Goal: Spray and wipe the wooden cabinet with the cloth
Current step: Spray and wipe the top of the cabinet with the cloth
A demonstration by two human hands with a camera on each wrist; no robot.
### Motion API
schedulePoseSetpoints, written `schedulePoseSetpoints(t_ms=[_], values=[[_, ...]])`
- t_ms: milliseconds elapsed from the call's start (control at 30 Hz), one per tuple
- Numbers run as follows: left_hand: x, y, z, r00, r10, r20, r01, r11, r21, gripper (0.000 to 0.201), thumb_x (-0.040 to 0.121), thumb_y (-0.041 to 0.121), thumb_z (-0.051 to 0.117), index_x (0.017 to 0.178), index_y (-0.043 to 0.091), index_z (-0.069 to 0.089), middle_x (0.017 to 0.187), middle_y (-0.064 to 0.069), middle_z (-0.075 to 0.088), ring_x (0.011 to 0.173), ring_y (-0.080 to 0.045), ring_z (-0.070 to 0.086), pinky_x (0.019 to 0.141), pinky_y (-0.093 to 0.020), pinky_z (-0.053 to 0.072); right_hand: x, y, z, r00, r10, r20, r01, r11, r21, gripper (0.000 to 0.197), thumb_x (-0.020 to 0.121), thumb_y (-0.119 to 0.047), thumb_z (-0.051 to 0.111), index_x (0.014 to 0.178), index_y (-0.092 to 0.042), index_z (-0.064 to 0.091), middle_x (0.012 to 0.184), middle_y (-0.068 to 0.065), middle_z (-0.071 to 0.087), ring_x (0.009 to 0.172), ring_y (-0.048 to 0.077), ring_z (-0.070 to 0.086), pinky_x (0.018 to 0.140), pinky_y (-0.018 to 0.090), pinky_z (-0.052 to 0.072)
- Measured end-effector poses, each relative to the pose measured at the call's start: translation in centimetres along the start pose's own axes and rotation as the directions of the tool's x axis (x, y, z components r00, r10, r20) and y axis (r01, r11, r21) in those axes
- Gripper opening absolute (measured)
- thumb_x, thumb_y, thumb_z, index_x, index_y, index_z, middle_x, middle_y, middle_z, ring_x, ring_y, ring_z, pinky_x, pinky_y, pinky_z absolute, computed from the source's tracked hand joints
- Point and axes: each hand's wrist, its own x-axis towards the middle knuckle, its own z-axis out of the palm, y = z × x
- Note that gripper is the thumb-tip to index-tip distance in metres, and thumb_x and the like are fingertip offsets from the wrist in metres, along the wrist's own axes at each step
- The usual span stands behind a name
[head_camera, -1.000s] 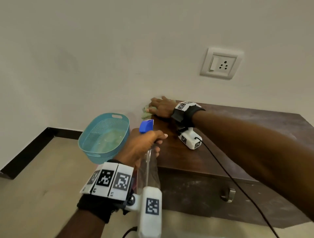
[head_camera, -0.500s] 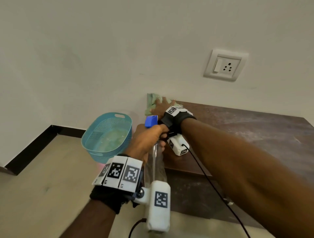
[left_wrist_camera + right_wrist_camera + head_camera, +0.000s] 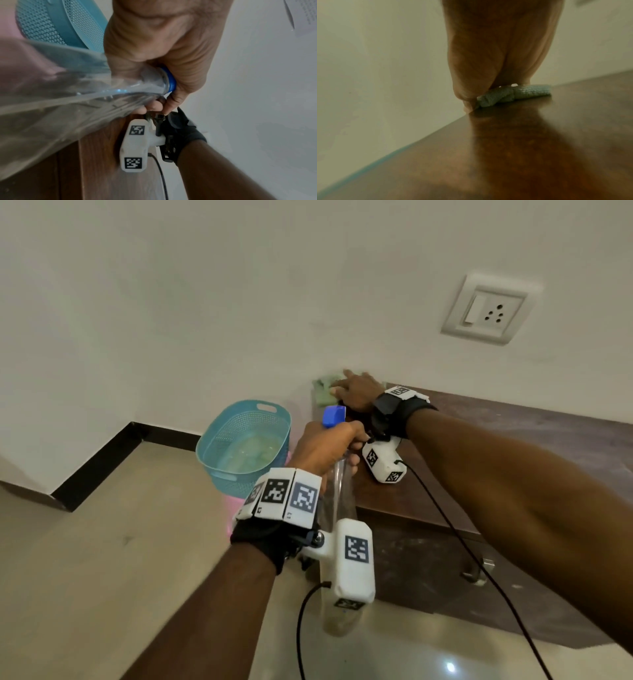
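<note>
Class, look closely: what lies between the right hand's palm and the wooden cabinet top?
The folded green cloth, pressed flat under the right hand onto the cabinet; the right wrist view shows it.

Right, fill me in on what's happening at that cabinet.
A person is cleaning the dark brown wooden cabinet. Their right hand presses a pale green crumpled cloth flat against the cabinet top at its far left corner, by the wall. Their left hand grips a clear plastic spray bottle with a blue nozzle by the neck, held near the cabinet's left edge. A light blue perforated plastic basket sits beside the cabinet.
</note>
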Motion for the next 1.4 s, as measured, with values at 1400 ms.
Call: schedulePoseSetpoints(t_ms=[1400], values=[[0.5, -2.2, 1.1, 0.99, 0.134, 0.042, -0.134, 0.991, 0.003, 0.036, 0.09, 0.042, 0.07, 0.071, 0.013, 0.059, 0.065, -0.005, 0.058, 0.046, -0.015, 0.051, 0.051, -0.028, 0.046, -8.2, 2.8, 2.9, 0.936, 0.334, -0.107, -0.287, 0.905, 0.313, 0.054, 0.1, -0.032, 0.037, 0.152, -0.027, 0.023, 0.163, 0.0, 0.012, 0.147, 0.044, -0.001, 0.114, 0.067, -0.004]])
